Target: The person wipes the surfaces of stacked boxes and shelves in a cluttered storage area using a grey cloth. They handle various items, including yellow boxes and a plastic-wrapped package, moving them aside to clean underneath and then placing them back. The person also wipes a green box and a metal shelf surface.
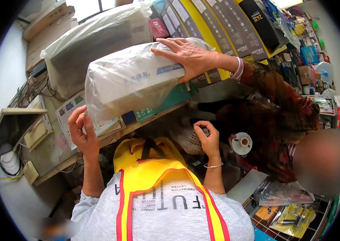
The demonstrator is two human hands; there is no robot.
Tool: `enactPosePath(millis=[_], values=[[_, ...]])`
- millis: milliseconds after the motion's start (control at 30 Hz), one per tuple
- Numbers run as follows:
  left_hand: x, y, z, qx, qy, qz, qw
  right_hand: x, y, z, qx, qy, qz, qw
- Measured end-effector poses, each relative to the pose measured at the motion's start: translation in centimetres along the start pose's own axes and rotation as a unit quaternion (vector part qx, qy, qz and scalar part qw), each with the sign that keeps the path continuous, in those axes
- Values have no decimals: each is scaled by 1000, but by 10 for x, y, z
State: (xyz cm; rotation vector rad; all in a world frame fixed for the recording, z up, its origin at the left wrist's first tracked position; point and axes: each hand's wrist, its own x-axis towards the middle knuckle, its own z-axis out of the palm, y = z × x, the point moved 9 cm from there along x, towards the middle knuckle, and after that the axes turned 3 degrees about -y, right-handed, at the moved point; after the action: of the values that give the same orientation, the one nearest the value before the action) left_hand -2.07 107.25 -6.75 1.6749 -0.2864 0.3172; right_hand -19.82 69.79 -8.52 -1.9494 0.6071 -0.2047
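A box or package in a clear plastic bag [127, 75] lies on the bench before me. My left hand [84, 129] is raised at the bag's near left corner, fingers curled and fingertips against or very close to the plastic; whether they pinch it cannot be told. Below the bench edge, my right hand [209, 140] has thumb and forefinger brought together, away from the bag. Something small and greyish shows behind its fingers, not clear enough to name. Another person's hand [188, 57] rests spread on the right end of the bagged package.
Behind lies a larger bagged item [97, 45], beside grey and yellow boxes [218, 30]. A monitor [16, 129] and cables stand left. Papers and a green box [164, 99] lie under the package. The other person stands right, near a white round object [241, 144] and a wire rack [317, 211].
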Motion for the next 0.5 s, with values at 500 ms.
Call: enactPosePath(millis=[500], values=[[-80,66,32,34,8,0,999,-36,54,-56,28,1,-24,999]])
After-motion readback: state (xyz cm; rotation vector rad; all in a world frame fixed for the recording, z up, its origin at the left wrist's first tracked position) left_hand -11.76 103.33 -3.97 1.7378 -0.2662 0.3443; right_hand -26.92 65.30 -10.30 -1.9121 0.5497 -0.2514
